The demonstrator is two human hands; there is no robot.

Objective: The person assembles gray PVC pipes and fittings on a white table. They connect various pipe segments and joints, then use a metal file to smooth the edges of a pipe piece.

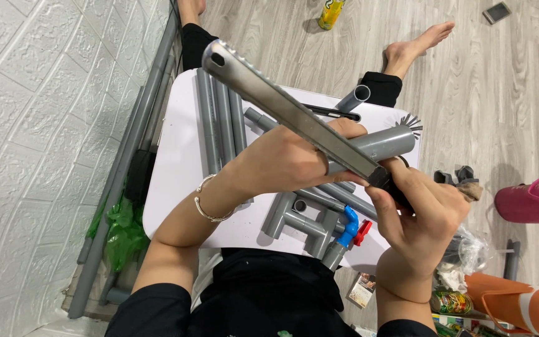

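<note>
Here the left hand (pixel 288 159) is closed round a grey pipe (pixel 382 143) above the tabletop (pixel 169 168), while the right hand (pixel 419 212) grips the black handle of a flat metal file (pixel 282 103) laid across it; steady, even strokes with the pipe held firm would likely serve best.

Flat metal tool (pixel 282 106) showing dull silver, black handle (pixel 394 190) at its end. Pipe (pixel 382 143) under it showing plain grey. Grey pipes (pixel 219 125) and grey fittings (pixel 301 224) lying on white surface (pixel 169 187). Valve (pixel 349 228) showing blue, red lever (pixel 363 231) beside it. Bracelet (pixel 210 209) gleaming silver. Sleeves (pixel 151 312) showing black. Floor (pixel 506 93) showing pale grey wood grain. Wall (pixel 38 125) showing white raised brick pattern. Pink container (pixel 531 203), orange container (pixel 519 306), green bag (pixel 120 231), yellow can (pixel 330 14).
</note>
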